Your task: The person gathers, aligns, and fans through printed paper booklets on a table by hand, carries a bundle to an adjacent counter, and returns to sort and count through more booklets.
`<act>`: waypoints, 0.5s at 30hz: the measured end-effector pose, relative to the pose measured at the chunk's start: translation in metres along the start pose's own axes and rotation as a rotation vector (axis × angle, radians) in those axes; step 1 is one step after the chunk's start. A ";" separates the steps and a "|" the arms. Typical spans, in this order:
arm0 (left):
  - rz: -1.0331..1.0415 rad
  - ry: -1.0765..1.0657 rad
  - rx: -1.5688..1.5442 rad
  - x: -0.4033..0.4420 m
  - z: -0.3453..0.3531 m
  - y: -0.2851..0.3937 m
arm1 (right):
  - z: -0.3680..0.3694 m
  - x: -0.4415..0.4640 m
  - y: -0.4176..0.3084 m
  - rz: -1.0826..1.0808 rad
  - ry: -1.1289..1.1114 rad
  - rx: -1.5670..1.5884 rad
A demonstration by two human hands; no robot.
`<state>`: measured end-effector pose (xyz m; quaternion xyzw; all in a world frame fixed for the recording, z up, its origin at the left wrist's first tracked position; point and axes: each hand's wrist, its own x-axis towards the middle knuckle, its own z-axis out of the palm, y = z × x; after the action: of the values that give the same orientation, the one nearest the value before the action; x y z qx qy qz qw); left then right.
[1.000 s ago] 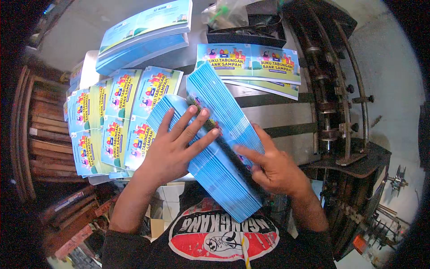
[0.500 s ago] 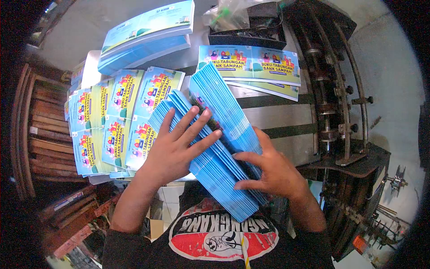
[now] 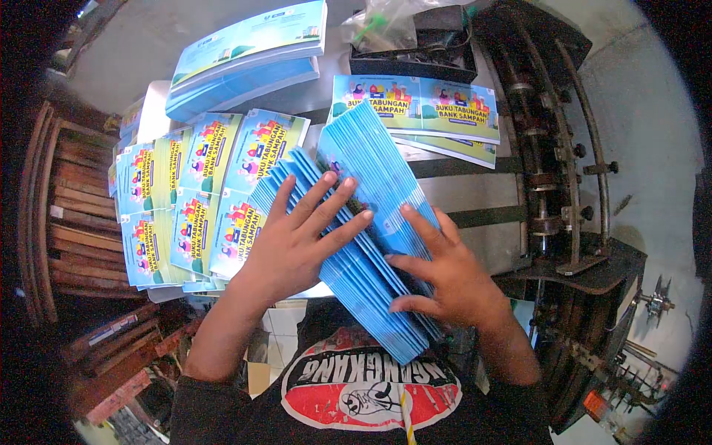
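My left hand (image 3: 293,241) lies with spread, outstretched fingers across a fanned row of blue booklets (image 3: 356,274). Its fingertips rest near a gap where the row parts and a printed cover shows. At the right edge of the same booklets is my right hand (image 3: 452,274), thumb and some fingers on top and others curled at the outer side, gripping the edge. The row slants from upper left down to my shirt. Beside my left hand, overlapping printed booklets (image 3: 196,230) reading "Buku Tabungan Bank Sampah" lie in a spread pile.
Behind stands a thick stack of booklets (image 3: 248,41). More printed sheets (image 3: 460,111) lie beyond my right hand, below a black tray (image 3: 415,63) with a plastic bag (image 3: 382,33). A metal machine with rods (image 3: 545,163) borders the right; wooden slats (image 3: 85,215) are at left.
One finger of my right hand has come up from the outer side onto the top of the booklets, and the upper part of the row has spread slightly. My left hand stays nearly still.
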<state>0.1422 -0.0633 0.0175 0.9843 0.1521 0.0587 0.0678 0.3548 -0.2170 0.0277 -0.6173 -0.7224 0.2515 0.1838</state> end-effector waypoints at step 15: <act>0.021 -0.012 0.018 -0.002 0.001 -0.002 | -0.005 0.003 -0.007 0.088 -0.049 -0.032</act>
<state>0.1394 -0.0619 0.0161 0.9867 0.1421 0.0523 0.0591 0.3519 -0.2146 0.0353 -0.6450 -0.7029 0.2626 0.1449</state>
